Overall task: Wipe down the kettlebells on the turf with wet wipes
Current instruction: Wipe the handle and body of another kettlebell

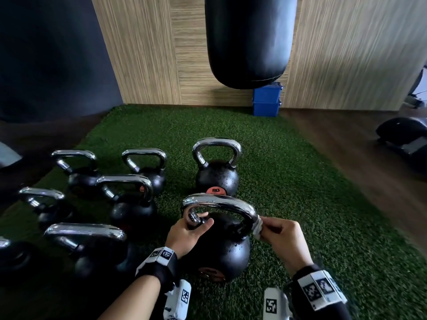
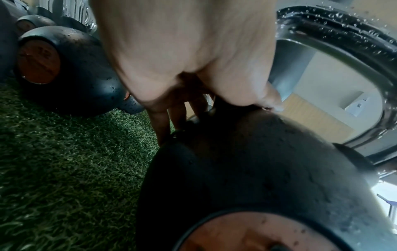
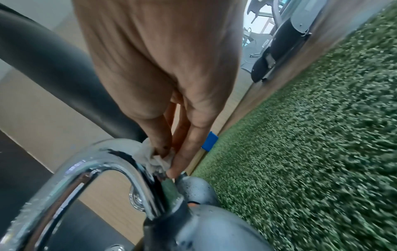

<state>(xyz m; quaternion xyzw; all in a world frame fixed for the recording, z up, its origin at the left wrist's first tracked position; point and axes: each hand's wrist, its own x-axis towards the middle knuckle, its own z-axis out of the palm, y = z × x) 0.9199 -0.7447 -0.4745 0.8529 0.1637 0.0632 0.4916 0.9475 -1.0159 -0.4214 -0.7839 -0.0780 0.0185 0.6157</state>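
A black kettlebell [image 1: 221, 252] with a chrome handle [image 1: 219, 203] stands on the green turf [image 1: 288, 181] right in front of me. My left hand [image 1: 191, 229] grips the left leg of that handle. My right hand [image 1: 275, 229] pinches a crumpled white wet wipe [image 1: 257, 228] against the handle's right leg. In the right wrist view the wet wipe [image 3: 154, 156] is pressed to the chrome handle [image 3: 103, 156] by the fingertips [image 3: 171, 172]. The left wrist view shows my left hand [image 2: 182, 108] curled down at the kettlebell's [image 2: 257, 169] handle base. Water beads dot the metal.
Several more kettlebells [image 1: 129, 204] stand on the turf to the left, and another kettlebell [image 1: 217, 176] stands just behind. A black punching bag [image 1: 249, 40] hangs ahead over a blue box [image 1: 266, 100]. A wooden floor [image 1: 358, 146] with a dark machine [image 1: 404, 135] lies to the right.
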